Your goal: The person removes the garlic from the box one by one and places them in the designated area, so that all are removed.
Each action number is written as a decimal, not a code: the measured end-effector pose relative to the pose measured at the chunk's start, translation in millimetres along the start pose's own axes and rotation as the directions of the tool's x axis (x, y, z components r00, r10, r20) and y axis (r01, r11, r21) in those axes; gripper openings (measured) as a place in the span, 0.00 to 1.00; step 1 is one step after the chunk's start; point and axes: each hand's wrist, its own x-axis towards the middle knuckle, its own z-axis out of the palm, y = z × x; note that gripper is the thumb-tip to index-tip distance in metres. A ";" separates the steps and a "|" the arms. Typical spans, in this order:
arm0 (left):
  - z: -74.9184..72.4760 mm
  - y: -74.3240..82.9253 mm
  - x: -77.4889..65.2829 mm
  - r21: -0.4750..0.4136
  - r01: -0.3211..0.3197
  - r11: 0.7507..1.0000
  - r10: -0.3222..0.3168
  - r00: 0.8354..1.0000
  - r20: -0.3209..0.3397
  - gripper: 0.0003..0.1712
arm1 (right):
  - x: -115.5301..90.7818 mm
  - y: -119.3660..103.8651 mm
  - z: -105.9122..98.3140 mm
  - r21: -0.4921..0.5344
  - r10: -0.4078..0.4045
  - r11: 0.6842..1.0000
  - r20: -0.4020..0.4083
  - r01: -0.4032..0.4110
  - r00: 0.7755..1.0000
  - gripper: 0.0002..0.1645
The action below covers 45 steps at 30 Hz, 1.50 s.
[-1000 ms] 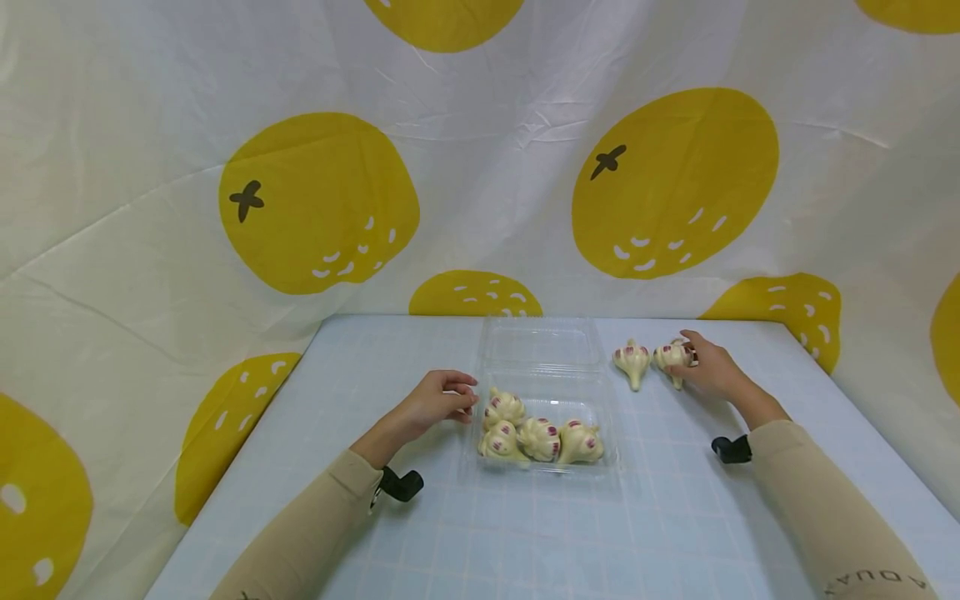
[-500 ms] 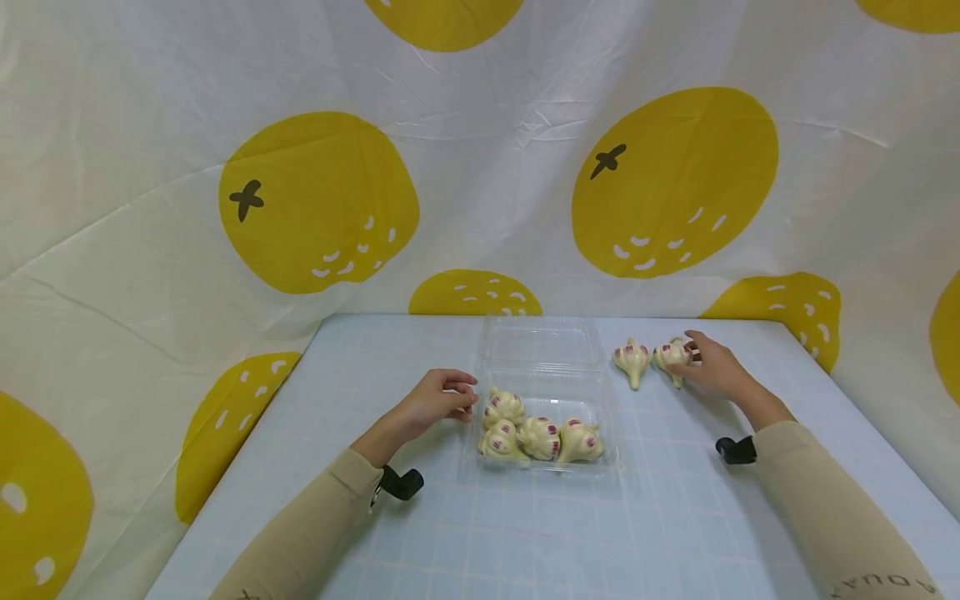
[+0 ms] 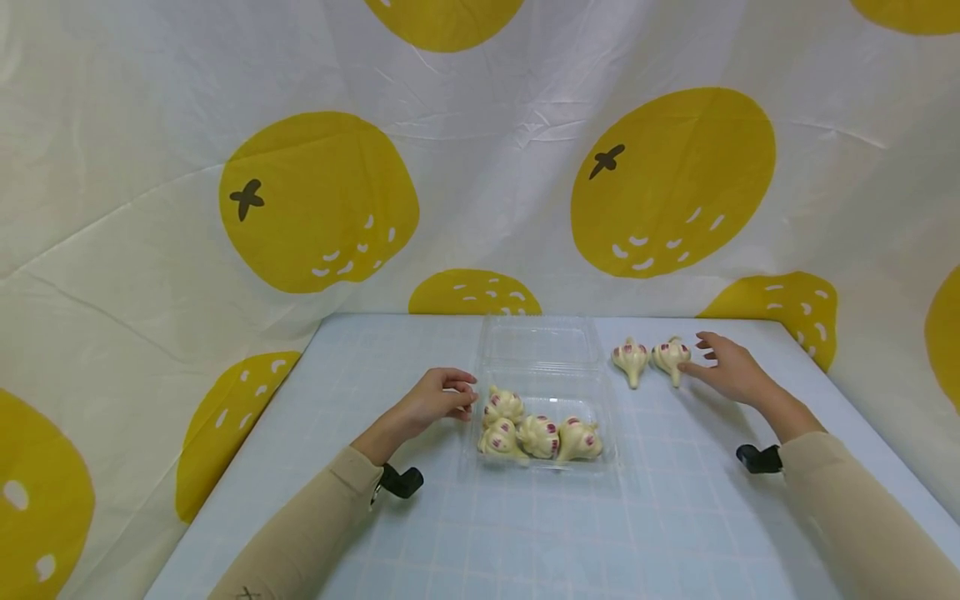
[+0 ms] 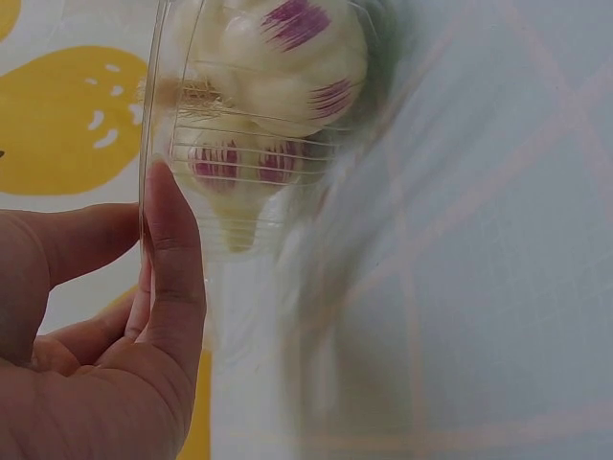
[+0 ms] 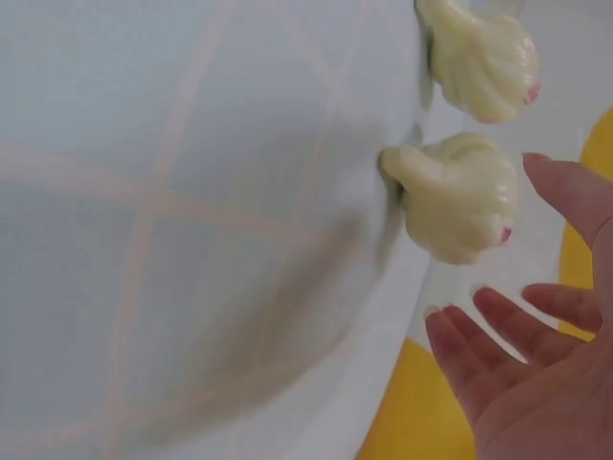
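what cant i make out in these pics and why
Head view: the floor of the box beneath its four garlics, hidden by them.
Head view: the mark on the left sleeve, cut off by the bottom edge.
Left wrist view: part of the upper garlic, cut off by the top edge.
Right wrist view: part of the right hand, cut off by the right edge.

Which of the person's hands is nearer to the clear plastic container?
Left. The left hand pinches the left edge of the clear plastic container; the right hand is off to its right, beside the rightmost garlic bulb.
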 end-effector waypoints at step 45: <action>-0.9 -1.2 1.7 -0.005 0.000 1.000 0.000 1.000 0.001 0.25 | -69.5 -131.0 35.6 0.164 -0.410 0.904 0.073 0.394 0.909 0.33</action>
